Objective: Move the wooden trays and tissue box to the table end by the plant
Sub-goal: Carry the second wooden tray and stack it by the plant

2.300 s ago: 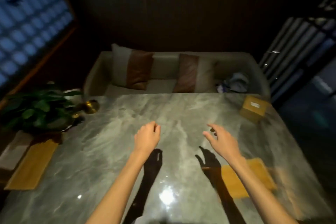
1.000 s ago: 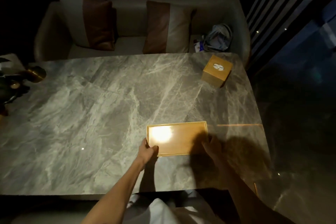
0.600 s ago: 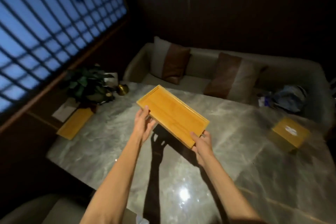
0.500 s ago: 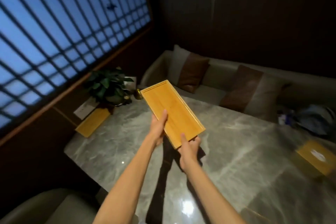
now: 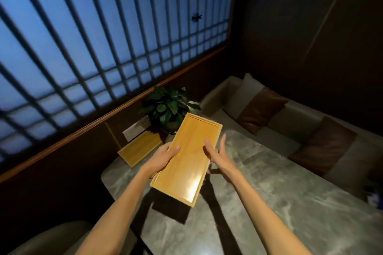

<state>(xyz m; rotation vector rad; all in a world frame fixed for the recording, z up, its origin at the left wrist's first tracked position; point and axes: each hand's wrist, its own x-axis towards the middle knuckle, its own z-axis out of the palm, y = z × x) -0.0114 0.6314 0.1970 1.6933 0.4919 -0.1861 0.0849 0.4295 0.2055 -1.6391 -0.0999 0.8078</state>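
Observation:
I hold a long wooden tray [image 5: 187,156] in the air above the marble table [image 5: 269,203], its far end pointing toward the potted plant [image 5: 167,107]. My left hand [image 5: 163,158] grips its left long edge, thumb on the tray floor. My right hand [image 5: 217,154] holds the right long edge, thumb on top and fingers spread. A second wooden tray [image 5: 139,148] lies flat on the table end just left of the plant. The tissue box is out of view.
A lattice window fills the upper left above a wooden sill. A white wall socket [image 5: 135,129] sits behind the lying tray. A sofa [image 5: 300,130] with brown and beige cushions runs along the table's far side. A chair back [image 5: 62,238] shows at bottom left.
Both hands took the tray off the table's right part, lifted it and carried it left toward the plant end. The view swung left; the tissue box has left the frame.

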